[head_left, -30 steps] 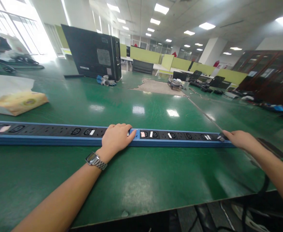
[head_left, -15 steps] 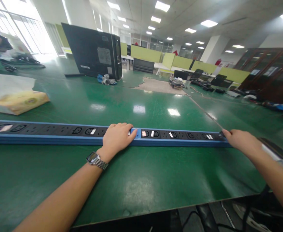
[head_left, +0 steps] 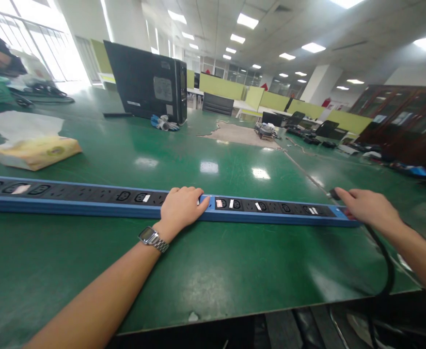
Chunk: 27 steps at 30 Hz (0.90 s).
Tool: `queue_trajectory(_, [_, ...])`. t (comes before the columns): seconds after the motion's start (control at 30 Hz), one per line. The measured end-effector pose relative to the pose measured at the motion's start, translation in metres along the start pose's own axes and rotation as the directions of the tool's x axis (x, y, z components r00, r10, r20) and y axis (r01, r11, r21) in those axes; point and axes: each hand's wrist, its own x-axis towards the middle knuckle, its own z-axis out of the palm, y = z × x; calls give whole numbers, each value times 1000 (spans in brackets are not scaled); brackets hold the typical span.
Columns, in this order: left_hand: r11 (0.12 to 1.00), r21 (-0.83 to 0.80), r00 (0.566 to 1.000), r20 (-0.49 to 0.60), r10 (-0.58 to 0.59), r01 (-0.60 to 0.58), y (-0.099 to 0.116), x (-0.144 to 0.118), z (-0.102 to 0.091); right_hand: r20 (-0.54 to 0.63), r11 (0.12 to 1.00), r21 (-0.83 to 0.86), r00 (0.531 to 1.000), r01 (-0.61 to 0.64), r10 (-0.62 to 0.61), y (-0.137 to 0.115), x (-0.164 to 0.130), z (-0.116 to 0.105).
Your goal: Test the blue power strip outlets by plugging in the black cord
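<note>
Left hand: flat, fingers together, pressing on strip.
Right hand: loosely curled over strip's end, by cable.

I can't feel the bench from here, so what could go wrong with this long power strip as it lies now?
The black cable loops off the table edge by the right hand; it might snag or drag the power strip. The left hand covers sockets mid-strip, so fingers could be pinched if the strip shifts.
</note>
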Motion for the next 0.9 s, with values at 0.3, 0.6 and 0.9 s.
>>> queue_trajectory(0.3, [1000, -12, 1000, -3, 20, -20, -2, -1, 0, 238, 943, -19, 918, 332, -319, -68, -14, 20])
queue_trajectory(0.6, [1000, -31, 1000, 1, 3, -3, -1, -1, 0, 74, 965, -36, 963, 261, -258, -71, -30, -5])
queue_trajectory(0.9, [1000, -3, 1000, 1, 12, -12, -2, -1, 0, 276, 804, 510, 827, 306, -490, -165, -70, -31])
